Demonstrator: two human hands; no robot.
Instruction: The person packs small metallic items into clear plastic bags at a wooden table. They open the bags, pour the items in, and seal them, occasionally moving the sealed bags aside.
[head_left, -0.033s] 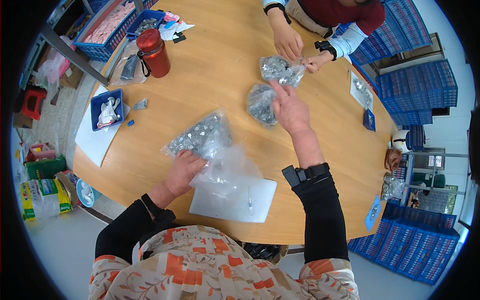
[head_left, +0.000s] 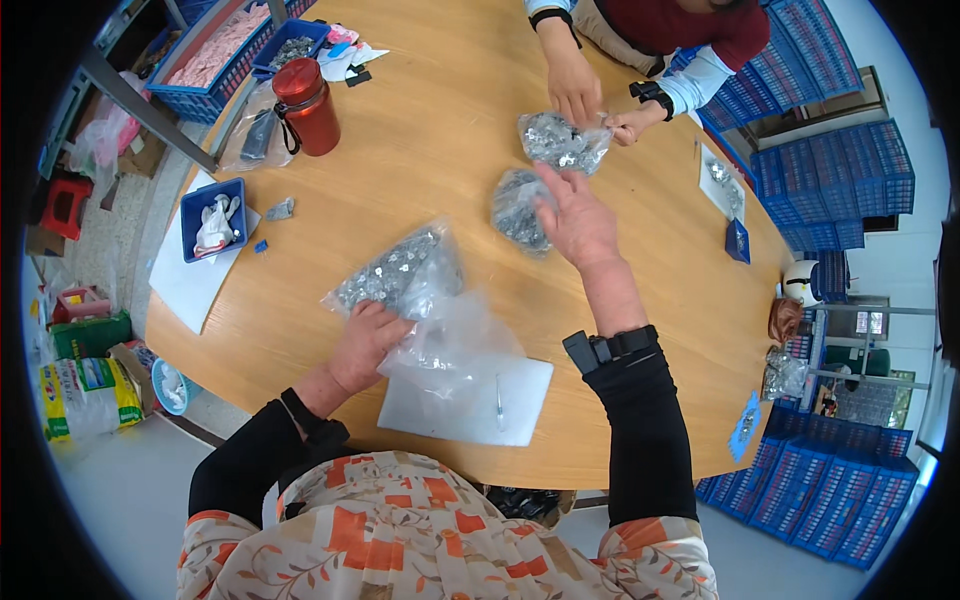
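A clear plastic bag of small metal parts (head_left: 395, 270) lies slanted on the table, its loose mouth spread toward me. My left hand (head_left: 370, 345) grips its near side, fingers curled over the plastic. My right hand (head_left: 580, 222) reaches out with fingers extended, holding nothing. Beside its thumb sits a second, rounder bag of metal parts (head_left: 520, 212); whether they touch I cannot tell. Just past my fingertips is a third bag (head_left: 562, 142). Across the table, a co-worker's one hand (head_left: 575, 92) dips into that bag while the other (head_left: 630, 125) pinches its edge.
A white foam sheet (head_left: 525, 405) carrying a slim pen-like tool (head_left: 500, 405) lies before me, partly under the bag's mouth. Leftward are a blue bin (head_left: 240, 240) and a red flask (head_left: 318, 115). A small blue box (head_left: 738, 240) stands at the right. Stacked blue trays (head_left: 820, 490) line the right side.
My right hand has drawn back very slightly, its fingers less pointed. The co-worker's hand has moved lower into the far bag. My left hand stays where it was.
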